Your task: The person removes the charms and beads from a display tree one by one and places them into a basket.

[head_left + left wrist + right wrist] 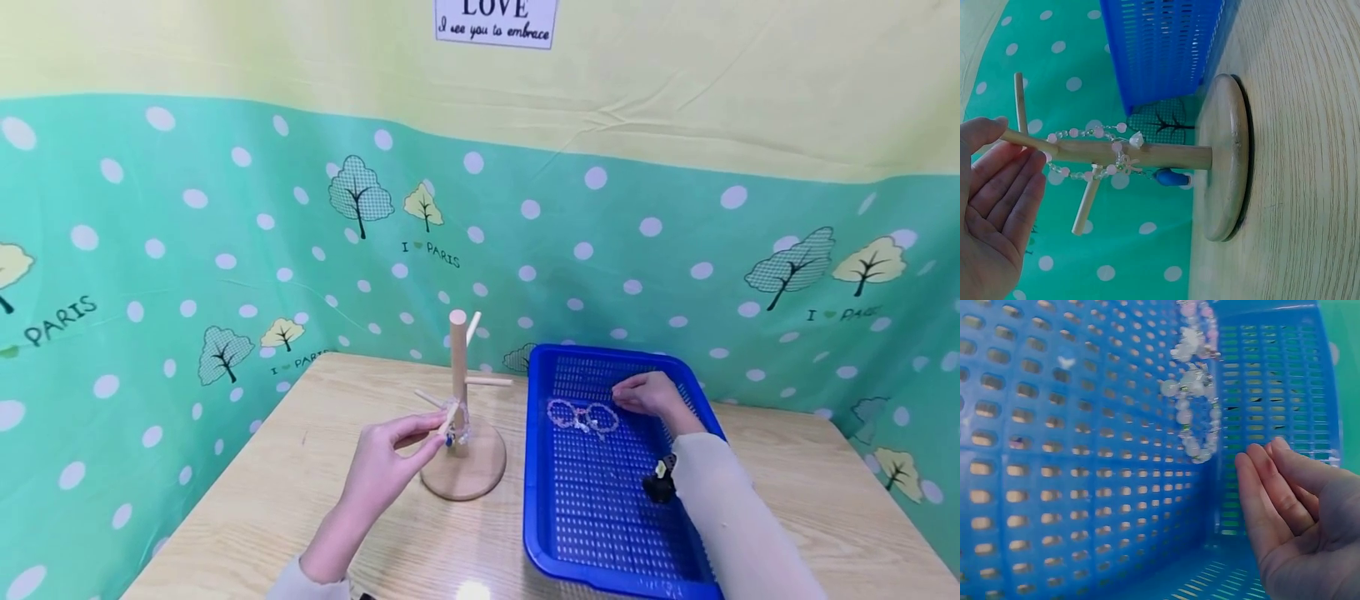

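2 hands work here, and neither grip is closed on anything. The left hand [991, 206] is open, fingers straight and together, its fingertips [1019, 164] touching the end of a slim peg on the wooden stand [1147, 154]. A beaded bracelet [1088, 153] of round pale pink and clear beads hangs looped over that peg against the stand's smooth post, a small blue charm [1171, 177] dangling near the round disc base. The right hand [1300, 519] is relaxed and open inside the blue plastic basket [543, 517], fingers just beside a cluster of similar bead bracelets [583, 416] lying on its perforated, grid-like floor; whether they touch is unclear. Stand and basket sit side by side on the light wood-grain desk [315, 467].
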Demonstrator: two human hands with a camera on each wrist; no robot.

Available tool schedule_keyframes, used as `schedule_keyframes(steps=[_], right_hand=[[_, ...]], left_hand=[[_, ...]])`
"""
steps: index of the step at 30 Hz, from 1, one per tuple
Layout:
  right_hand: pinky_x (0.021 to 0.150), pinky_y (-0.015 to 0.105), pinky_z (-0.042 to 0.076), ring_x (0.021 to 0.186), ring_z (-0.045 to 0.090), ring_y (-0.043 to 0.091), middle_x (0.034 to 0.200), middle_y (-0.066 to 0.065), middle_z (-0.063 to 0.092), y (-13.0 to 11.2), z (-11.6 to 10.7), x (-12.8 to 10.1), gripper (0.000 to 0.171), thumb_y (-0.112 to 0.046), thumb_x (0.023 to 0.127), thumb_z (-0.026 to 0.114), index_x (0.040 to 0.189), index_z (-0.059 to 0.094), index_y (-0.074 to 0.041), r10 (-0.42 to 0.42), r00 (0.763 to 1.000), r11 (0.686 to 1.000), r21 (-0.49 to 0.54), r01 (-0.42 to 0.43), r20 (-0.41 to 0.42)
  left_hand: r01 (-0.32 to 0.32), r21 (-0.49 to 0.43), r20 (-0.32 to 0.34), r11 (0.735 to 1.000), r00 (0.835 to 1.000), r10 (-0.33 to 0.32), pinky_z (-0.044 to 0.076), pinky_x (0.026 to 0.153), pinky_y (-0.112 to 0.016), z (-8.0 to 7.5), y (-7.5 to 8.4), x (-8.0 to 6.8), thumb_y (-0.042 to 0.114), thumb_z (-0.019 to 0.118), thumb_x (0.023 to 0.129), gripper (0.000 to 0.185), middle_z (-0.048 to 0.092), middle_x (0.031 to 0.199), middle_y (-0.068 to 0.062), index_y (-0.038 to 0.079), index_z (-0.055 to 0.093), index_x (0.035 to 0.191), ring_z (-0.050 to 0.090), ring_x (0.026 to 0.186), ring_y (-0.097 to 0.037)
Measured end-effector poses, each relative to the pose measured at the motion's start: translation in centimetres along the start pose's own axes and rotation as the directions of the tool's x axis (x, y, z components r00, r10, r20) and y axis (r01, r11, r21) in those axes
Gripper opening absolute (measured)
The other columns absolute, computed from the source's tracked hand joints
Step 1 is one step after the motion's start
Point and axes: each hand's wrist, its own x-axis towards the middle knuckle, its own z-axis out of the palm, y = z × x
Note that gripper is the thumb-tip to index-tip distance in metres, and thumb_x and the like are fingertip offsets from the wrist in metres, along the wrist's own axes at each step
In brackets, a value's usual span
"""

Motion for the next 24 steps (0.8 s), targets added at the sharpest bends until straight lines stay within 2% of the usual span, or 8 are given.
schedule_keyframes(steps=[5, 11, 19, 24], right_hand=[[0.09, 0.037, 0.063, 0.08, 0.07, 0.006, 0.091, 0.007, 0.076, -1.1, -0.4, -0.5, 0.031, 0.002, 0.097, 0.06, 0.122, 0.059, 0.02, -0.036, 0.999, 0.999, 0.006, 0.036, -0.025], [0.087, 0.03, 0.064, 0.078, 0.069, 0.002, 0.089, -0.002, 0.075, -2.4, -0.5, -1.1, 0.036, -0.002, 0.096, 0.063, 0.126, 0.058, 0.016, -0.042, 0.998, 0.998, 0.053, 0.045, -0.047], [0.091, 0.03, 0.062, 0.078, 0.07, 0.0, 0.084, -0.008, 0.073, -4.0, 0.1, -1.8, 0.041, -0.008, 0.094, 0.068, 0.127, 0.059, 0.014, -0.102, 0.993, 0.991, 0.079, 0.106, -0.051], [0.085, 0.022, 0.063, 0.082, 0.07, 0.0, 0.088, -0.008, 0.074, -5.4, 0.6, -3.0, 0.042, -0.012, 0.094, 0.069, 0.127, 0.06, 0.012, -0.15, 0.988, 0.986, 0.075, 0.152, -0.037]], left_hand=[[0.003, -0.014, -0.011, 1.0, 1.0, -0.003, 0.063, 0.087, -0.029, 0.0, -0.1, -0.1, 0.006, 0.079, 0.084, 0.023, 0.077, 0.108, -0.006, 0.007, 0.077, 0.107, 0.075, 0.097, -0.023], [0.003, -0.013, -0.007, 1.0, 1.0, -0.003, 0.063, 0.087, -0.027, 0.1, -0.1, -0.1, 0.009, 0.079, 0.084, 0.023, 0.077, 0.108, -0.006, 0.008, 0.077, 0.107, 0.075, 0.097, -0.022], [-0.015, 0.007, -0.016, 1.0, 1.0, 0.015, 0.063, 0.087, -0.026, 0.2, -0.3, -0.1, 0.006, 0.079, 0.083, 0.022, 0.077, 0.107, -0.007, 0.007, 0.077, 0.105, 0.075, 0.097, -0.024], [-0.008, 0.01, -0.008, 1.0, 1.0, 0.008, 0.062, 0.087, -0.026, 0.2, -0.2, 0.1, 0.005, 0.079, 0.083, 0.023, 0.077, 0.108, -0.009, 0.006, 0.077, 0.106, 0.075, 0.097, -0.025]])
